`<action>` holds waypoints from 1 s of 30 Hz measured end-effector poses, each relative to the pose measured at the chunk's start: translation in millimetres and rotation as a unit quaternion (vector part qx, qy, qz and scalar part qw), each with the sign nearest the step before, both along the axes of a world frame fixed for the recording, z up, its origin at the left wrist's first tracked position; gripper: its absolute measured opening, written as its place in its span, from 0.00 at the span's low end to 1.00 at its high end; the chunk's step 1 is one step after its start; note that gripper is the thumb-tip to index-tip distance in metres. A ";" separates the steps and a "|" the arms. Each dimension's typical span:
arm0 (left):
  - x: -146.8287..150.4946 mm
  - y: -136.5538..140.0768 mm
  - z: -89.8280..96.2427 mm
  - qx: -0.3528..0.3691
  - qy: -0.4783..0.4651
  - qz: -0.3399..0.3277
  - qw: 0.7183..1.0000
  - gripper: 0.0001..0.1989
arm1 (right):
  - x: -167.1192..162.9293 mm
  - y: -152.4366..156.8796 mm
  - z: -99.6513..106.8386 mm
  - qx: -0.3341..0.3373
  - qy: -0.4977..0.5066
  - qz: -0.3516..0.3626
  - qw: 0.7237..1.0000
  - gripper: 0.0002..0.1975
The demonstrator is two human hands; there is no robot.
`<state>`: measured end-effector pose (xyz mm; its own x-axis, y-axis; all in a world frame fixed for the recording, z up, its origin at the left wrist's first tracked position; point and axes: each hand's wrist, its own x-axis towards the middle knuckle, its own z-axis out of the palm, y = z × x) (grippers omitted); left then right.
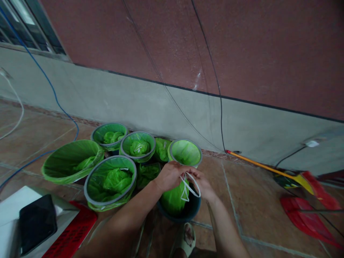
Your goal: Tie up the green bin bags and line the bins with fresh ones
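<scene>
Both my hands are closed and close together above a dark blue bin. My left hand and my right hand pinch the white drawstring of a green plastic bag. Loops of the drawstring hang below my fingers. The bag sits bunched inside the bin, its top hidden behind my hands. Just beyond them is a bin with a pale green liner. To the left, a grey-rimmed bin holds a bunched green bag.
Several more green-lined bins stand by the wall, including a wide one. At lower left, a black phone lies on a white box beside a red basket. On the right are a yellow-handled broom and a red dustpan.
</scene>
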<state>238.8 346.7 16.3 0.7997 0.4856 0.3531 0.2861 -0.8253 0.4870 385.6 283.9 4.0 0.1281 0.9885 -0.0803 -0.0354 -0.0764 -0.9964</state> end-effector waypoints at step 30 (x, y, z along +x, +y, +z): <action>-1.2 -7.9 -7.3 -0.008 0.008 0.114 0.993 0.10 | 7.4 -9.6 -3.9 -0.054 -0.233 -0.168 0.956 0.22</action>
<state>237.6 338.8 9.0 0.6738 0.6605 0.3312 0.4727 -0.7299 0.4937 393.0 274.3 0.2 0.4832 0.8747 -0.0362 0.3709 -0.2420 -0.8966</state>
